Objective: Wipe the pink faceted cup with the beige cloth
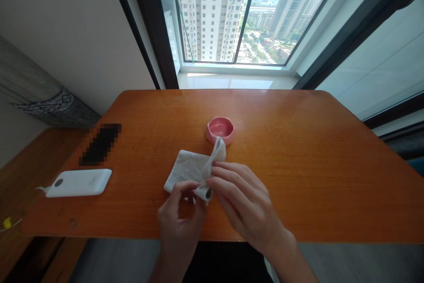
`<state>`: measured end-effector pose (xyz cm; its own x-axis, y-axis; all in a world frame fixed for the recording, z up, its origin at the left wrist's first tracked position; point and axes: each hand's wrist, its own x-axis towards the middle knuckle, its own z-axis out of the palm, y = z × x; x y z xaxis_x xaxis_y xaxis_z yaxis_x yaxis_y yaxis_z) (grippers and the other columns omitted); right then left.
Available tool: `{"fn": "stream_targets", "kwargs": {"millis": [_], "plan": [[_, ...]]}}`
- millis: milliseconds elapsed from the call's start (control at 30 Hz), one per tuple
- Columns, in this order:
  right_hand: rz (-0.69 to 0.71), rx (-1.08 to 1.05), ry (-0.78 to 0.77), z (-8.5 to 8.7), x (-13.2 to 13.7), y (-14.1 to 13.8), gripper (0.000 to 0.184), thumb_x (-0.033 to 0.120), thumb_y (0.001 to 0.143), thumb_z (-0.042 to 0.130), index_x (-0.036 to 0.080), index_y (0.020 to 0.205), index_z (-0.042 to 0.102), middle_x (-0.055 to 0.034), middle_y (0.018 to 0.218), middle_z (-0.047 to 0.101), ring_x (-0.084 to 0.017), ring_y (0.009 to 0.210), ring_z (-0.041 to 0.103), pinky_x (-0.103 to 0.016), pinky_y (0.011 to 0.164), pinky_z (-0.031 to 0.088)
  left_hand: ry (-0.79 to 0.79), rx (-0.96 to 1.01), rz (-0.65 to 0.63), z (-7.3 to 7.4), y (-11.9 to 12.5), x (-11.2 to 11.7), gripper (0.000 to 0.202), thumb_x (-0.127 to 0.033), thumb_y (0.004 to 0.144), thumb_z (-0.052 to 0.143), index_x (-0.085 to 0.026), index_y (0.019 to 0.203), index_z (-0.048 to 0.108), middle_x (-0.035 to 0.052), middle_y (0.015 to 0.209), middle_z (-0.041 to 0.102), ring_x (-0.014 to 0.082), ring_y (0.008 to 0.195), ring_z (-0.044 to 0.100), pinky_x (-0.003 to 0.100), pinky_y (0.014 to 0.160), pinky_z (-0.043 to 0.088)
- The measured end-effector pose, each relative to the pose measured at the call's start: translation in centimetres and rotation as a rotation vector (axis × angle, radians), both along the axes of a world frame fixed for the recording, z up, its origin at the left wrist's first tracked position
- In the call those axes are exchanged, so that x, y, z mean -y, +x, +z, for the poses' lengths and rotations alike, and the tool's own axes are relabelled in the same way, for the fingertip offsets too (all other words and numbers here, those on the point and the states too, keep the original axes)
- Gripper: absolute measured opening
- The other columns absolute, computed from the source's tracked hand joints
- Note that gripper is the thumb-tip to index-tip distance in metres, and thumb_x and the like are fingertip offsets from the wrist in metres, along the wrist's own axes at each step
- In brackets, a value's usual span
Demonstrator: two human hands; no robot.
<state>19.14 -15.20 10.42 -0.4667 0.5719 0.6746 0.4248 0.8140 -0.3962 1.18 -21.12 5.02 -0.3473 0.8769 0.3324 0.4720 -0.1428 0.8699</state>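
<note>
A white cloth (pixel 189 167) lies partly flat on the wooden table, its right edge lifted and curled into a loose roll. My left hand (pixel 181 212) pinches the near end of that roll between thumb and fingertips. At the roll's near end a small dark round spot shows, and I cannot tell whether it is an opening or an object inside. My right hand (pixel 247 199) grips the raised right edge of the cloth with its fingertips, the thumb largely hidden. Just beyond the cloth's raised corner stands a pink bowl (pixel 221 129) with an angular rim.
On the left of the wooden table (pixel 314 164) lies a white power-bank-like device (pixel 79 183) with a cable. Behind it is a dark, pixelated rectangular thing (pixel 101 145). A window (pixel 251 18) rises past the far edge, and a grey curtain (pixel 49 88) hangs at left.
</note>
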Motion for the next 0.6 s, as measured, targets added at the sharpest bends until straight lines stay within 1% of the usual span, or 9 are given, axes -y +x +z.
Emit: {"fn": "stream_targets", "kwargs": {"millis": [100, 167, 200, 267, 300, 367, 467, 533, 600], "plan": [[0.106, 0.156, -0.008, -2.3, -0.9, -3.3, 0.040, 0.019, 0.113, 0.054, 0.021, 0.152, 0.062, -0.0042, 0.154, 0.074, -0.026, 0.147, 0.066, -0.044, 0.123, 0.055, -0.117, 0.061, 0.156, -1.9, -3.0, 0.7, 0.022, -0.046, 0.102, 0.068, -0.025, 0.106, 0.070, -0.0011, 0.088, 0.077, 0.0173, 0.076, 0.072, 0.026, 0.069, 0.058], [0.082, 0.348, -0.073, -4.9, -0.8, -5.1, 0.050, 0.025, 0.116, 0.049, 0.024, 0.166, 0.050, -0.0041, 0.169, 0.062, -0.031, 0.159, 0.056, -0.053, 0.129, 0.051, -0.199, -0.159, 0.232, -3.3, -4.8, 0.8, 0.028, -0.051, 0.099, 0.067, -0.024, 0.091, 0.069, 0.0010, 0.083, 0.072, 0.0212, 0.077, 0.068, 0.033, 0.072, 0.055], [0.019, 0.403, -0.096, -6.1, -0.5, -5.8, 0.053, 0.032, 0.116, 0.049, 0.023, 0.168, 0.047, -0.0072, 0.173, 0.058, -0.035, 0.162, 0.052, -0.059, 0.131, 0.050, -0.209, -0.303, 0.228, -4.0, -5.6, 0.9, 0.032, -0.054, 0.097, 0.067, -0.024, 0.088, 0.070, 0.0041, 0.089, 0.075, 0.0258, 0.085, 0.069, 0.039, 0.080, 0.054], [-0.047, 0.492, -0.117, -8.1, 0.1, -6.6, 0.058, 0.043, 0.116, 0.047, 0.017, 0.169, 0.046, -0.0133, 0.176, 0.053, -0.039, 0.167, 0.045, -0.065, 0.133, 0.046, -0.211, -0.505, 0.290, -5.1, -6.8, 0.9, 0.035, -0.057, 0.098, 0.063, -0.024, 0.096, 0.073, 0.0100, 0.109, 0.079, 0.0344, 0.103, 0.071, 0.048, 0.089, 0.052], [-0.055, 0.521, -0.128, -8.8, 0.4, -6.7, 0.060, 0.044, 0.117, 0.046, 0.017, 0.170, 0.045, -0.0133, 0.179, 0.047, -0.039, 0.169, 0.041, -0.066, 0.136, 0.042, -0.220, -0.555, 0.285, -5.5, -7.1, 0.8, 0.034, -0.056, 0.098, 0.063, -0.024, 0.100, 0.073, 0.0108, 0.115, 0.078, 0.0361, 0.107, 0.070, 0.051, 0.092, 0.051], [-0.058, 0.551, -0.148, -9.3, 0.8, -6.6, 0.063, 0.047, 0.117, 0.044, 0.018, 0.172, 0.041, -0.0112, 0.183, 0.040, -0.038, 0.173, 0.033, -0.067, 0.138, 0.038, -0.225, -0.554, 0.280, -5.9, -7.4, 0.7, 0.034, -0.053, 0.098, 0.065, -0.024, 0.116, 0.070, 0.0116, 0.123, 0.077, 0.0365, 0.111, 0.071, 0.053, 0.095, 0.051], [-0.047, 0.571, -0.160, -8.9, 0.8, -5.8, 0.064, 0.046, 0.117, 0.043, 0.020, 0.175, 0.037, -0.0073, 0.186, 0.033, -0.037, 0.175, 0.027, -0.068, 0.139, 0.037, -0.172, -0.466, 0.221, -5.7, -7.1, 0.4, 0.051, -0.045, 0.099, 0.065, -0.025, 0.146, 0.057, 0.0134, 0.139, 0.072, 0.0349, 0.121, 0.070, 0.054, 0.104, 0.053], [-0.030, 0.591, -0.159, -8.5, 0.5, -4.7, 0.062, 0.044, 0.117, 0.043, 0.022, 0.175, 0.037, -0.0059, 0.186, 0.032, -0.037, 0.176, 0.027, -0.070, 0.138, 0.037, -0.124, -0.465, 0.095, -5.4, -6.7, 0.1, 0.046, -0.038, 0.104, 0.061, -0.028, 0.149, 0.057, 0.0112, 0.145, 0.069, 0.0322, 0.128, 0.069, 0.052, 0.110, 0.053], [-0.009, 0.608, -0.165, -8.2, 0.0, -2.9, 0.062, 0.043, 0.117, 0.045, 0.023, 0.176, 0.035, -0.0055, 0.186, 0.033, -0.036, 0.175, 0.027, -0.072, 0.138, 0.036, -0.100, -0.505, -0.042, -5.2, -5.8, -0.2, 0.034, -0.031, 0.107, 0.058, -0.031, 0.140, 0.064, 0.0079, 0.143, 0.070, 0.0291, 0.129, 0.068, 0.049, 0.111, 0.054]]}}
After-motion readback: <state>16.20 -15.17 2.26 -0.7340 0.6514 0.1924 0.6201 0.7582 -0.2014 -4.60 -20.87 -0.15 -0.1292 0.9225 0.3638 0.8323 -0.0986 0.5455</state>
